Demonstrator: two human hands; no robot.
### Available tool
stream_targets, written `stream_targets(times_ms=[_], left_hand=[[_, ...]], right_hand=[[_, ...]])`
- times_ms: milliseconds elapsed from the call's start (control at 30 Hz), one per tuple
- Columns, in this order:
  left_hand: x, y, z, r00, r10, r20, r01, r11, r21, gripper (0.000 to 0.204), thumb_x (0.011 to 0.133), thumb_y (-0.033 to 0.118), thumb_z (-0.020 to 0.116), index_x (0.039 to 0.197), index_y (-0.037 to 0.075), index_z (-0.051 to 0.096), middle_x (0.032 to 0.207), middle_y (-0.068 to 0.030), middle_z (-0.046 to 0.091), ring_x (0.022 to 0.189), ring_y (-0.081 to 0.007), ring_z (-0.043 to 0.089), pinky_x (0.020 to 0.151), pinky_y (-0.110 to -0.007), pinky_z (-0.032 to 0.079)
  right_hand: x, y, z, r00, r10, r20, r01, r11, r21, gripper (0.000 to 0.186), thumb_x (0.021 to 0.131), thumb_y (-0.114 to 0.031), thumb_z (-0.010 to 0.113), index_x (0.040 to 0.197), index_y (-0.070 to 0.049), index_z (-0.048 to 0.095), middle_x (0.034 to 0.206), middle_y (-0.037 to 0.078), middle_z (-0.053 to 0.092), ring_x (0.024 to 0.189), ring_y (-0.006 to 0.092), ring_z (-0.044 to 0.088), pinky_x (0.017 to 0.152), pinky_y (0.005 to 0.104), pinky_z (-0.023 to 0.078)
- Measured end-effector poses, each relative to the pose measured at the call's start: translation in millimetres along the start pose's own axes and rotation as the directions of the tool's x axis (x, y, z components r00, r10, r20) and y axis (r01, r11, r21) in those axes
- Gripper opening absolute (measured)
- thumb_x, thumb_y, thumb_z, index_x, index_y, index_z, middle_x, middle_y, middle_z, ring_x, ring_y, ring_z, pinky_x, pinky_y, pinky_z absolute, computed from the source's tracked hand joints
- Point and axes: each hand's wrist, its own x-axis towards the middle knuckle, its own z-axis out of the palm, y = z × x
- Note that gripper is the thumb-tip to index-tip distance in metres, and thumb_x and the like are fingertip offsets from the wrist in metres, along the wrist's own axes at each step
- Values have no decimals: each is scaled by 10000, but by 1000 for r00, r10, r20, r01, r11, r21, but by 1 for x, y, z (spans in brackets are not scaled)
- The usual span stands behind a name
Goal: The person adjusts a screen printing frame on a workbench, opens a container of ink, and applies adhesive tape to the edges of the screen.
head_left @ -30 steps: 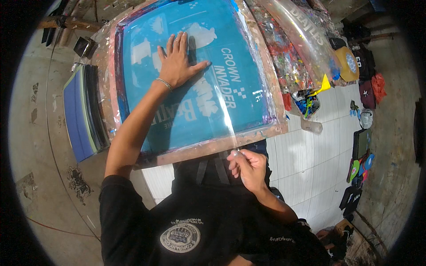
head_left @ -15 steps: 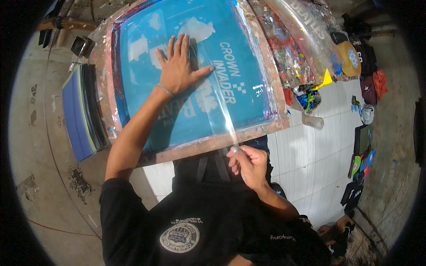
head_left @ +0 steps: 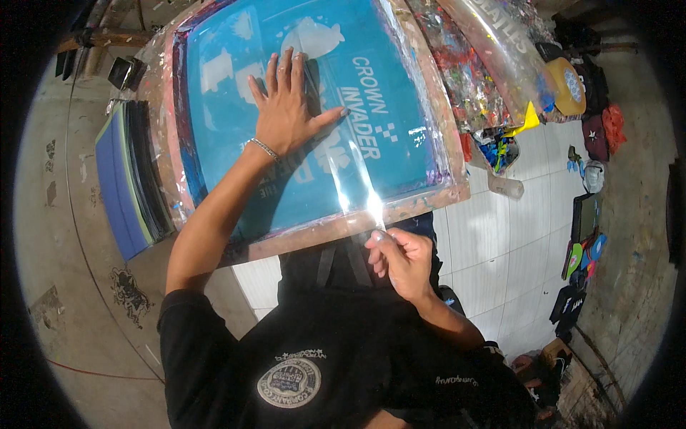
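A wooden-framed printing screen (head_left: 304, 240) lies in front of me, its blue mesh (head_left: 250, 207) marked with pale lettering and shapes. My left hand (head_left: 287, 114) rests on the mesh with fingers spread and thumb stretched to the right. A strip of clear, shiny tape (head_left: 357, 164) runs down the mesh, from beside that hand over the near edge of the frame. Its near end is pinched between the thumb and fingers of my right hand (head_left: 401, 261), just off the frame's front edge. The far end of the tape is hard to make out near my left hand.
Left of the screen stands a stack of flat panels (head_left: 127, 179). To the right are a paint-spattered surface (head_left: 464, 86), clear plastic with white lettering (head_left: 493, 53), an amber roll (head_left: 564, 87), a container of colourful scraps (head_left: 496, 151) and white floor tiles (head_left: 475, 243).
The screen appears slightly shifted up and left in view. The tape strip now looks wider, with bright glare near the front edge. Both hands keep nearly the same pose.
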Motion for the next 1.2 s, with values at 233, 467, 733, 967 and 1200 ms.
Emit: stream_targets(times_ms=[233, 467, 733, 967, 1200], left_hand=[[-2, 1, 1, 1000, 19, -8, -19, 999, -27, 1154, 729, 736, 612, 1495, -3, 167, 1543, -191, 198, 1447, -370, 129, 1095, -672, 60], [-12, 9, -6, 1000, 19, 7, -19, 1000, -16, 1161, 724, 743, 609, 1489, -11, 167, 1537, -193, 204, 1440, -378, 142, 1088, -682, 72], [-20, 20, -10, 998, 27, 49, -25, 999, -41, 1150, 729, 735, 610, 1486, -10, 171, 1533, -198, 208, 1440, -379, 141, 1100, -668, 55], [-19, 5, -7, 999, 36, 23, -33, 990, -134, 1110, 750, 701, 609, 1461, -46, 199, 1508, -218, 251, 1427, -400, 162, 1077, -695, 107], [-20, 10, -9, 998, 36, 50, -31, 994, -103, 1095, 750, 674, 625, 1456, -50, 207, 1504, -219, 259, 1428, -396, 167, 1075, -696, 113]], right_hand=[[0, 2, 0, 1000, -2, 5, 2, 1000, 23, 247, 944, -150, 601, 810, 44, 674, 592, 34, 612, 487, 45, 550, 418, 198, 414], [0, 0, 1, 1000, -4, -1, 4, 1000, 7, 250, 940, -158, 608, 807, 42, 675, 592, 31, 609, 487, 44, 548, 415, 196, 408], [1, 2, 1, 1000, -3, -4, 3, 1000, 26, 227, 933, -144, 613, 810, 37, 676, 595, 32, 611, 486, 44, 547, 414, 191, 406], [1, 4, 1, 1000, 10, -6, -10, 999, 34, 226, 935, -139, 607, 809, 37, 675, 598, 31, 612, 487, 41, 544, 415, 188, 406], [1, 2, 1, 1000, 9, -1, -9, 1000, 21, 239, 938, -143, 604, 802, 42, 670, 600, 33, 612, 488, 45, 546, 419, 191, 408]])
